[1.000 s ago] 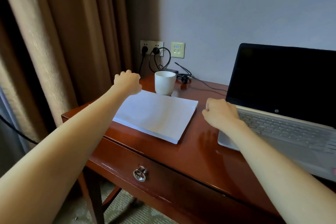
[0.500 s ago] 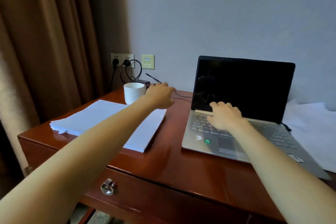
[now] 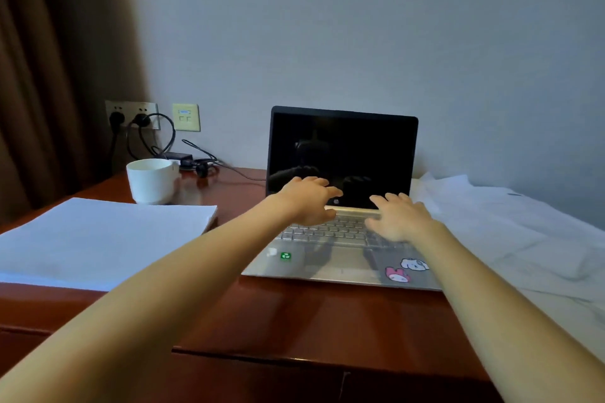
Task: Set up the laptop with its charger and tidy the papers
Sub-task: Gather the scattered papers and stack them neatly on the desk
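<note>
Laptop (image 3: 340,154) stood open, screen dark, mid-counter (image 3: 294,314) near back edge. I had left hand (image 3: 307,203) and right hand (image 3: 397,219) over keyboard, fingers apart, gripping nothing, likely to wake machine. Charger (image 3: 178,155) lay at back-left corner behind cup (image 3: 152,180). Paper stack (image 3: 104,232) squared at left edge; loose sheets (image 3: 510,232) at right.

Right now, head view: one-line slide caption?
Left hand and right hand over the open, dark-screened laptop; paper stack and cup alongside.
</note>
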